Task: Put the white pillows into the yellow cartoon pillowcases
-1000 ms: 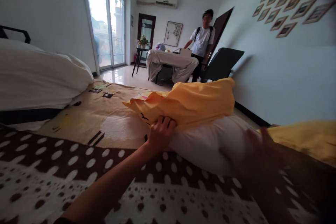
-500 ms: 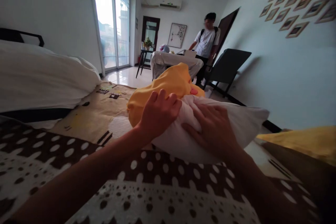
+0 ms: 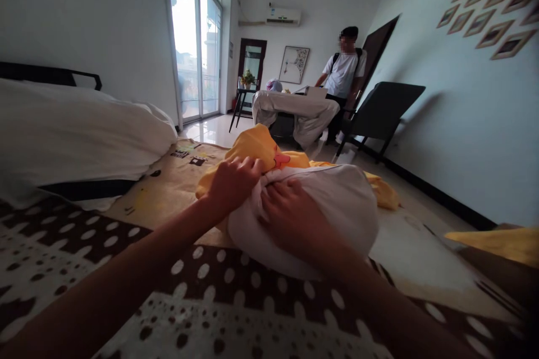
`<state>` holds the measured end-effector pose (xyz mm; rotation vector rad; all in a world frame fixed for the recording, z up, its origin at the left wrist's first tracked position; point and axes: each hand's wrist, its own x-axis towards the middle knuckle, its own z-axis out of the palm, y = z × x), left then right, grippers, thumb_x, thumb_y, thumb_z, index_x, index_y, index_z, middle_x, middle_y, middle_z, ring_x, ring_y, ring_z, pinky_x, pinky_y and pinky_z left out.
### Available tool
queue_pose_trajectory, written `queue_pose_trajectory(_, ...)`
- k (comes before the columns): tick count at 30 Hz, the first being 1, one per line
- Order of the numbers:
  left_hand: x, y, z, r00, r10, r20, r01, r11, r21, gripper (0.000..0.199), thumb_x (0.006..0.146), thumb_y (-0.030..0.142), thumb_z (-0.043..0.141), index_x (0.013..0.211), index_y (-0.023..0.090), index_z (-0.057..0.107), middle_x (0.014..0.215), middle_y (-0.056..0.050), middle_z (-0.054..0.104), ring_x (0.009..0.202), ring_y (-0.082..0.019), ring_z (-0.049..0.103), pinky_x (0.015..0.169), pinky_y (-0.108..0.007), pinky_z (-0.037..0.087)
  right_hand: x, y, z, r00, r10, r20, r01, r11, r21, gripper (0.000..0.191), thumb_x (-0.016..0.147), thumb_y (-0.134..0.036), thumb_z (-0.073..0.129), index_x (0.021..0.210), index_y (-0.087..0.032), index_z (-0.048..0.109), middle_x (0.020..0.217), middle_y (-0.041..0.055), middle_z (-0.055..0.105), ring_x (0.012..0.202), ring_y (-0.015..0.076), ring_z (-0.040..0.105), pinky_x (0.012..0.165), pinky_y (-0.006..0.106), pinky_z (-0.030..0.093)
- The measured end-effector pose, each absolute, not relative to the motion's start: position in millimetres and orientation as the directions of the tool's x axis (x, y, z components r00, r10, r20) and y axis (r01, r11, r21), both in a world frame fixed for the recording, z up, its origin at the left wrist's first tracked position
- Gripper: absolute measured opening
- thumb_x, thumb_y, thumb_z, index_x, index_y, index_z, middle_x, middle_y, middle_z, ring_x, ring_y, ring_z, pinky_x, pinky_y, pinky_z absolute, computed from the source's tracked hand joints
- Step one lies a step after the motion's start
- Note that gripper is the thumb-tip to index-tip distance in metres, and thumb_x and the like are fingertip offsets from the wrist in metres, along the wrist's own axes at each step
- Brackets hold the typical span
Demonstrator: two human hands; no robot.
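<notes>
A plump white pillow (image 3: 343, 202) lies before me, its near side bulging toward me. Bunched against its far side is a yellow pillowcase (image 3: 255, 143) with an orange-red print; part of the yellow cloth also shows beyond the pillow's right end. My left hand (image 3: 236, 182) is closed on the pillowcase's edge, where it meets the white fabric. My right hand (image 3: 292, 216) has its fingers curled into the pillow's top, gripping it close to that edge. The fingertips of both hands are partly hidden in the folds.
Beneath lies a beige and brown dotted bedspread (image 3: 214, 261). White bedding (image 3: 84, 134) is heaped at left, more yellow cloth (image 3: 497, 244) at right. Farther back are a covered table (image 3: 290, 102), a dark chair (image 3: 385, 109) and a standing person (image 3: 343, 70).
The white pillow's pointed right end has folded in, making it rounder. My right hand has gone from lying spread to curling its fingers in. The yellow pillowcase sits lower, and the view has shifted.
</notes>
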<state>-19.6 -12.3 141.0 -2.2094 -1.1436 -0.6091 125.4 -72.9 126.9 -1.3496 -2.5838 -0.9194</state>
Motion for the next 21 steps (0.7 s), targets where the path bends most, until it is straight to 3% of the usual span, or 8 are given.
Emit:
queue_pose_trajectory(3, -14, -16, 147, 0.558, 0.58, 0.593, 0.822, -0.483, -0.302, 0.017, 0.09, 0.014, 0.044, 0.088, 0.015, 0.061, 0.08, -0.009, 0.067, 0.079, -0.026, 0.066, 0.06, -0.031, 0.045, 116, -81, 116, -0.628, 0.684, 0.373, 0.755, 0.418, 0.505, 0.039, 0.088, -0.033, 0.052, 0.112, -0.004, 0.062, 0.107, 0.0206, 0.065, 0.102, 0.0305, 0.055, 0.094, 0.048, 0.036)
queue_pose_trajectory(8, -5, -21, 150, 0.528, 0.671, 0.52, 0.841, -0.499, -0.209, 0.019, 0.091, 0.018, 0.043, 0.1, 0.015, 0.06, 0.077, -0.011, 0.068, 0.074, -0.026, 0.068, 0.063, -0.032, 0.047, 102, -98, 94, -0.652, 0.627, 0.426, 0.734, 0.381, 0.563, 0.038, 0.085, -0.021, 0.05, 0.115, 0.001, 0.061, 0.117, 0.0246, 0.061, 0.109, 0.0331, 0.053, 0.1, 0.048, 0.036)
queue_pose_trajectory(13, -2, -40, 148, 0.476, 0.735, 0.483, 0.871, -0.469, -0.146, 0.024, 0.089, 0.017, 0.043, 0.109, 0.015, 0.057, 0.078, -0.011, 0.068, 0.078, -0.023, 0.068, 0.072, -0.032, 0.049, 96, -85, 86, -0.62, 0.596, 0.511, 0.784, 0.488, 0.383, 0.04, 0.089, -0.016, 0.044, 0.125, -0.004, 0.057, 0.127, 0.0188, 0.058, 0.119, 0.0278, 0.05, 0.108, 0.043, 0.033)
queue_pose_trajectory(16, -4, -48, 148, 0.438, 0.769, 0.466, 0.889, -0.445, -0.102, 0.025, 0.089, 0.017, 0.043, 0.108, 0.015, 0.057, 0.079, -0.011, 0.068, 0.077, -0.023, 0.068, 0.072, -0.031, 0.048, 94, -67, 91, -0.568, 0.62, 0.541, 0.817, 0.502, 0.283, 0.04, 0.091, -0.016, 0.041, 0.126, -0.007, 0.057, 0.125, 0.0166, 0.06, 0.115, 0.0249, 0.054, 0.106, 0.039, 0.036)
queue_pose_trajectory(19, -13, -38, 145, 0.38, 0.778, 0.5, 0.906, -0.423, -0.031, 0.023, 0.088, 0.021, 0.043, 0.104, 0.016, 0.059, 0.081, -0.011, 0.069, 0.078, -0.024, 0.067, 0.071, -0.031, 0.047, 93, -62, 100, -0.597, 0.631, 0.495, 0.8, 0.51, 0.316, 0.037, 0.088, -0.021, 0.049, 0.118, -0.005, 0.062, 0.117, 0.0195, 0.063, 0.111, 0.0283, 0.055, 0.104, 0.042, 0.036)
queue_pose_trajectory(21, -23, -24, 140, 0.318, 0.765, 0.56, 0.906, -0.42, 0.06, 0.02, 0.088, 0.025, 0.044, 0.099, 0.017, 0.059, 0.083, -0.008, 0.069, 0.08, -0.023, 0.066, 0.071, -0.03, 0.046, 96, -74, 103, -0.634, 0.576, 0.517, 0.772, 0.512, 0.377, 0.039, 0.087, -0.025, 0.052, 0.118, -0.003, 0.061, 0.123, 0.0214, 0.06, 0.118, 0.0302, 0.051, 0.107, 0.043, 0.033)
